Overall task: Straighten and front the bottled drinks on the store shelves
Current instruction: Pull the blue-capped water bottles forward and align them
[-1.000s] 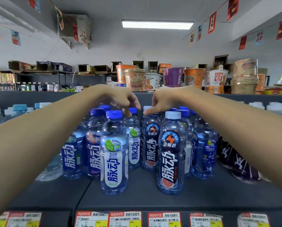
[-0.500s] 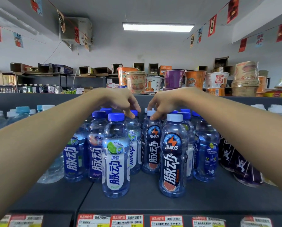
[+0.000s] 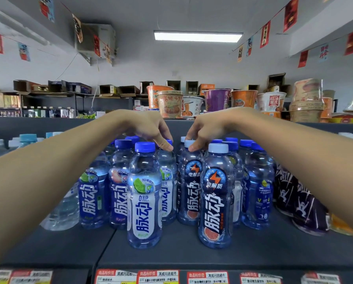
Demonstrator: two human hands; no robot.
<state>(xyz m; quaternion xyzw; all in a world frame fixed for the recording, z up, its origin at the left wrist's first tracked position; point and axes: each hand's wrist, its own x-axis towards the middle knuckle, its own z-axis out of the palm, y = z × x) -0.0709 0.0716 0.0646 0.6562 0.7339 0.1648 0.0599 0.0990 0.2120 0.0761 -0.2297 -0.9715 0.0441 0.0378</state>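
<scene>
Several blue sports-drink bottles stand in rows on a dark grey shelf [image 3: 192,251]. A white-labelled lime bottle [image 3: 144,193] and a dark-labelled grapefruit bottle [image 3: 215,193] stand furthest forward. My left hand [image 3: 149,128] reaches over them and pinches the blue cap of the lime bottle behind [image 3: 168,181]. My right hand [image 3: 208,128] pinches the pale cap of the dark-labelled bottle behind [image 3: 190,181]. Both held bottles stand upright in the second row, side by side.
Dark purple bottles [image 3: 298,197] lean at the right. Clear water bottles [image 3: 62,210] fill the left. Instant noodle cups [image 3: 169,103] line the top of the back panel above. Price tags [image 3: 157,276] run along the front edge, with bare shelf before the front bottles.
Both hands have stayed on the two second-row caps. Those bottles have drawn slightly nearer behind the front bottles, and the camera has tilted up a little.
</scene>
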